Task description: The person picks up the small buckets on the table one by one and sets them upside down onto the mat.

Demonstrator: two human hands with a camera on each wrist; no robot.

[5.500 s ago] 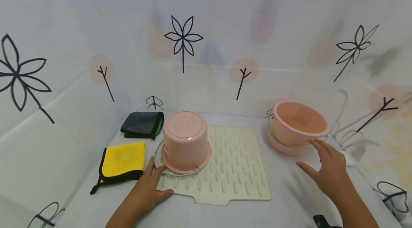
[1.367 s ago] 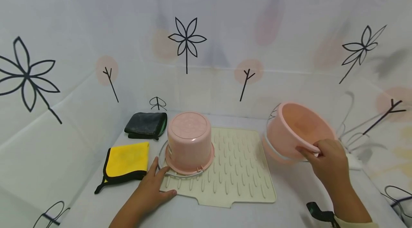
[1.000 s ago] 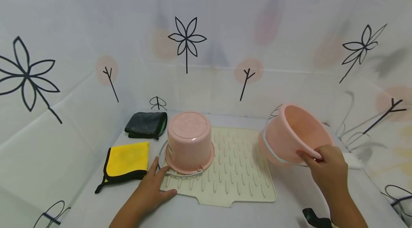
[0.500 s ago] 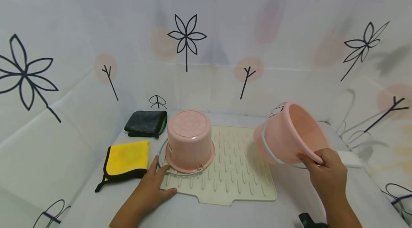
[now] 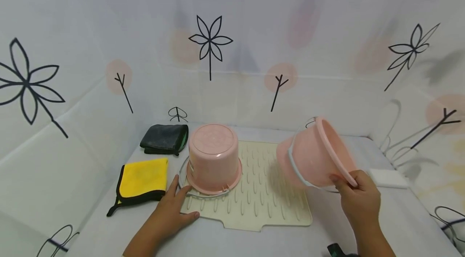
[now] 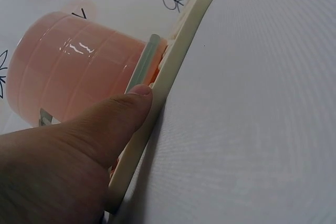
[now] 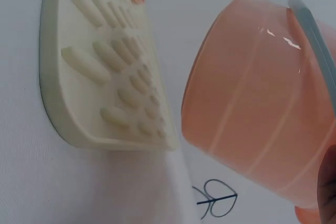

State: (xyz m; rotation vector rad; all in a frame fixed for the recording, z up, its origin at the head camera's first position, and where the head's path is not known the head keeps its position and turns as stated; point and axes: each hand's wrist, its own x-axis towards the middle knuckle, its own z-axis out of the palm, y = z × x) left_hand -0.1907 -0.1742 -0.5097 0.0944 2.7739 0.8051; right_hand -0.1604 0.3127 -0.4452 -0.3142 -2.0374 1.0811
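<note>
My right hand (image 5: 362,202) pinches the near rim of a pink bucket (image 5: 308,160), thumb outside and fingers over the edge. Raised and tilted, the bucket has its mouth facing right and its base over the right side of a cream drying mat (image 5: 261,196). In the right wrist view its base end lies apart from the mat (image 7: 58,82). A second pink bucket (image 5: 213,160) stands upside down on the mat's left part, its grey handle lying around the rim. Beside it my left hand (image 5: 168,212) rests on the mat's left edge with fingers spread; the left wrist view shows the thumb (image 6: 118,114) along that edge.
A folded yellow cloth (image 5: 143,178) with black trim and a folded dark cloth (image 5: 163,139) lie left of the mat. To the right is a white flat block (image 5: 388,178). A patterned white sheet (image 5: 247,95) rises behind the table.
My right hand has gripped the right bucket's rim, tipped and raised it, and carried it left towards the mat. The left hand and the upside-down bucket stay in place.
</note>
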